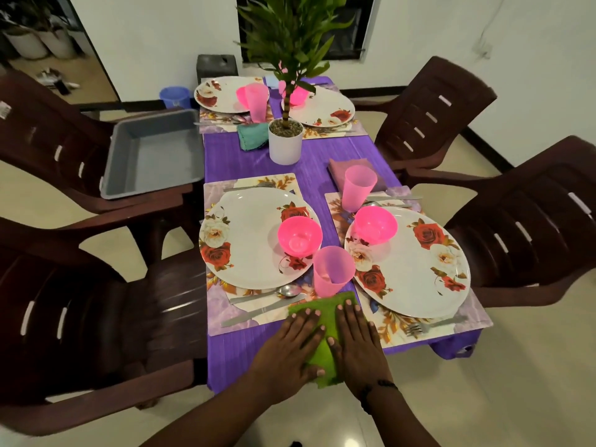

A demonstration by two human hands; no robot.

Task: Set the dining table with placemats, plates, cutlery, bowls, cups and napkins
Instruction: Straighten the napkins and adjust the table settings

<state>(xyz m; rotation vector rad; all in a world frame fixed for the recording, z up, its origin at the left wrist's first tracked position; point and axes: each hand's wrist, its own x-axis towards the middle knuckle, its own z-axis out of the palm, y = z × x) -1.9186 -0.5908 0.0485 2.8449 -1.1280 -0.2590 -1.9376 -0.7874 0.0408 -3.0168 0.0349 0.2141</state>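
Both hands, left [292,345] and right [356,338], press flat with straight fingers on the green napkin [325,337], whose long axis runs away from the person between the near placemats on the worktop [238,353]

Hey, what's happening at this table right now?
A person is setting a dining table for four. Both hands, left hand and right hand, press flat on a green napkin at the near edge of the purple tablecloth, between the two nearest floral plates. Each place already has a placemat, plate, pink bowl, pink cup and cutlery. A potted plant stands mid-table, and an empty grey tub rests on a chair at left.
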